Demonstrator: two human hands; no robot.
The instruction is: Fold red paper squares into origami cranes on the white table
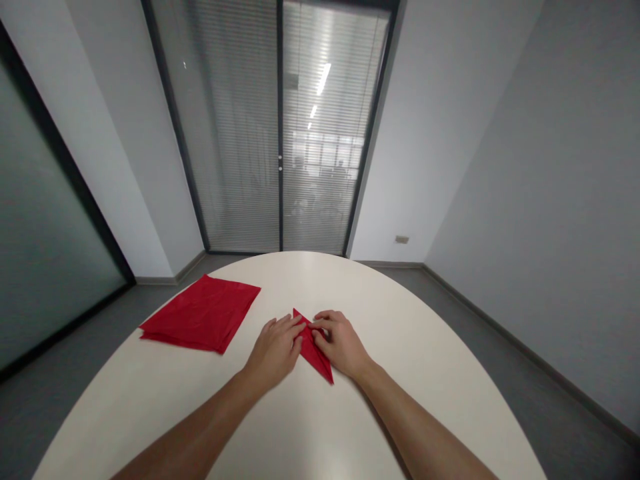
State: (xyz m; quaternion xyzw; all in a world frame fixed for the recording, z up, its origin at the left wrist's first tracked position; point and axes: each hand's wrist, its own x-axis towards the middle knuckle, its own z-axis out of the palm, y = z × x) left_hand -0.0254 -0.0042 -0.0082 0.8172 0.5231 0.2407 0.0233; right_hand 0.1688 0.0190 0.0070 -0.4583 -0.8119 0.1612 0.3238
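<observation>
A small red cloth [317, 357], folded into a narrow pointed shape, lies on the table in front of me. My left hand [277, 348] rests at its left edge, fingers stretched out onto the fabric and the thumb apart from them. From the other side, my right hand [341, 341] bends over the cloth, with thumb and index finger closed on its upper right edge. Both hands partly cover the cloth, so its folds are hard to make out. One tip points away from me and the other towards me at the lower right.
Further left on the round white table [400, 373] lies a larger red cloth [200, 312], flat, with layered edges at its near side. Beyond the table stand a glass partition with blinds [240, 133] and white walls. A wall socket [402, 239] sits low at the right.
</observation>
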